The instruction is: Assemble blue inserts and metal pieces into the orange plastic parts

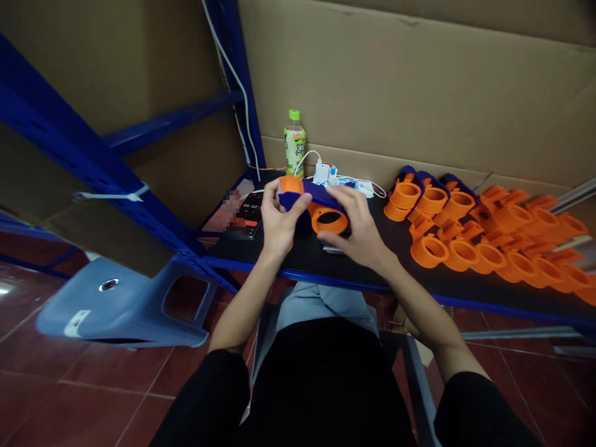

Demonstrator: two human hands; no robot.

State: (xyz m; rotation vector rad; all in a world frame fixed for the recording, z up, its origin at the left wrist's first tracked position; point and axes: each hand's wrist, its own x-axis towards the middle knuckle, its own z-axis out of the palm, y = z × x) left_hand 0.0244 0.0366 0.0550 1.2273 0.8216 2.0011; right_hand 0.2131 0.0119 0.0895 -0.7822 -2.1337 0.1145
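An orange and blue part (329,220) is held up over the black shelf, its orange ring facing me. My left hand (279,220) grips its left end, with the thumb across the blue side. My right hand (357,226) is curved around the right end, fingers on the blue top and thumb below the ring. To the right, orange ring pieces (491,257) stand in rows. Behind them are similar pieces with blue parts (432,197) fitted on.
A green-capped bottle (294,146) and a white power strip (358,186) with cables stand at the back. A phone (249,214) lies on the left. Blue frame posts (116,164) rise at the left, beside a blue stool (125,301).
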